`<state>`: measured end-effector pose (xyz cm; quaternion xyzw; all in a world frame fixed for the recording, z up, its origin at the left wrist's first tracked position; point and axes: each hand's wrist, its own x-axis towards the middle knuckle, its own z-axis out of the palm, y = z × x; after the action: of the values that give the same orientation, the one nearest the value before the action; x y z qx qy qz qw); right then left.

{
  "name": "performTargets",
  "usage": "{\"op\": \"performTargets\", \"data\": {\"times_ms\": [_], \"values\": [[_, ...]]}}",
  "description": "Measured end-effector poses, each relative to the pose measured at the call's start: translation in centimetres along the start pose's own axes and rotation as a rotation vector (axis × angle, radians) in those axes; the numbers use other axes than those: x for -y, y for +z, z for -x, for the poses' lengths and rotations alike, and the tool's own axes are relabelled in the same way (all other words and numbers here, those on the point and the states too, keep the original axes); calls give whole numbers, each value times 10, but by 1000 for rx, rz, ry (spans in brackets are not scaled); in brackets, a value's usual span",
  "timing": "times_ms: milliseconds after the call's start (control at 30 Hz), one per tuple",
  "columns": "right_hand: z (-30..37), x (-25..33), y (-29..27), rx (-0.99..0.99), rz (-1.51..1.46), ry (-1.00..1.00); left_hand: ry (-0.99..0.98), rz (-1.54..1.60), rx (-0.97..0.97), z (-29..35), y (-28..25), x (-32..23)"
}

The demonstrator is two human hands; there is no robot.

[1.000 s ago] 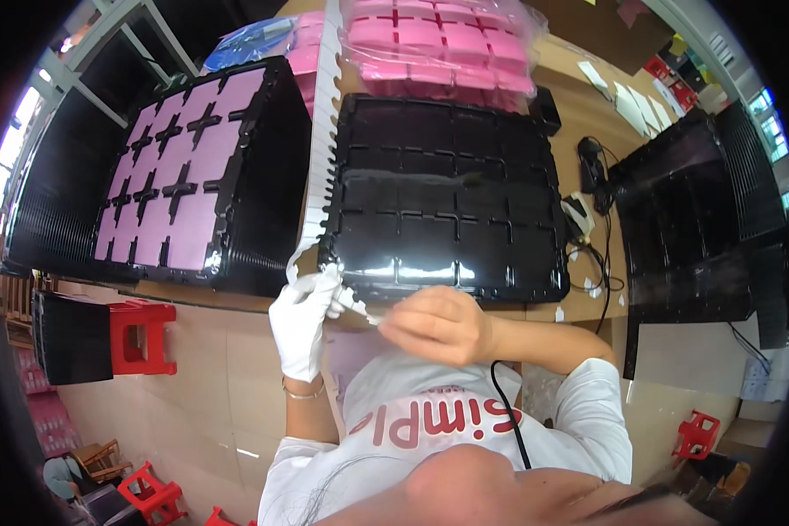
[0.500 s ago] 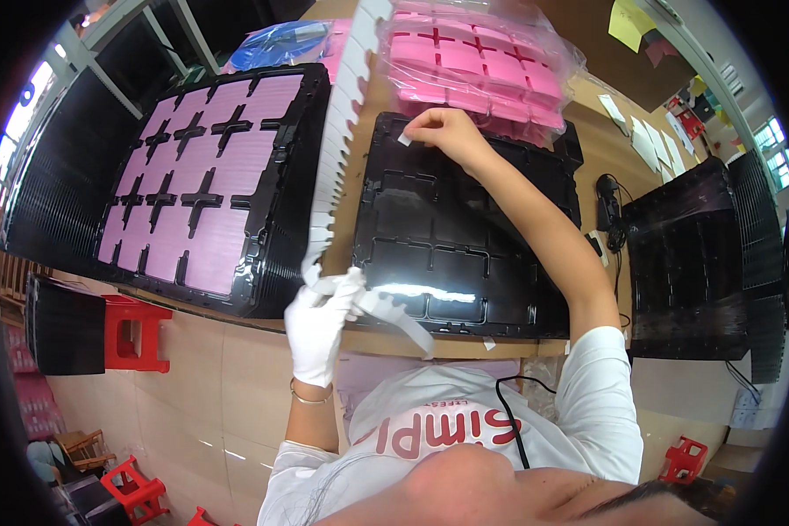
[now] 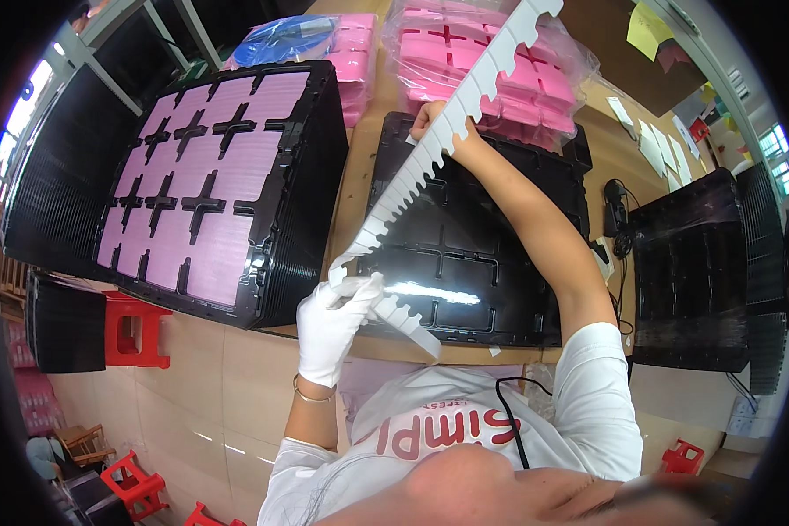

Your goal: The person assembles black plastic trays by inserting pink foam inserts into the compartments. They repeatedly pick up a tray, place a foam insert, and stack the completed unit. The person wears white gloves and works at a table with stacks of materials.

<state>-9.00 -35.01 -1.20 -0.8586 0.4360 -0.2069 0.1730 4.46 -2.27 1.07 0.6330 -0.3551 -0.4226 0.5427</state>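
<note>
Gloved left hand (image 3: 331,323) clamped on the near end of a long white notched strip (image 3: 430,158), bare right hand (image 3: 440,125) pinching its middle, now far out over the black tray (image 3: 465,237) after working close beside the glove a second ago. Strip consequently drawn taut and slanted upward, far end lifted above the bagged pink pads (image 3: 491,61), loose tail curling below the glove. Likely a length being pulled out for the tray's cells. Alongside on the counter (image 3: 359,167): a stack of black trays filled with pink sheets (image 3: 210,184), more black trays (image 3: 701,272) at right, red stools (image 3: 136,329) below.
</note>
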Motion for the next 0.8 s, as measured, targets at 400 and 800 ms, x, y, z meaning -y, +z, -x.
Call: {"op": "performTargets", "data": {"times_ms": [400, 800], "values": [[48, 6, -22, 142, -715, -7, -78, 52, -23, -3, 2, -4], [224, 105, -47, 318, -979, 279, -16, 170, 5, 2, 6, -9]]}}
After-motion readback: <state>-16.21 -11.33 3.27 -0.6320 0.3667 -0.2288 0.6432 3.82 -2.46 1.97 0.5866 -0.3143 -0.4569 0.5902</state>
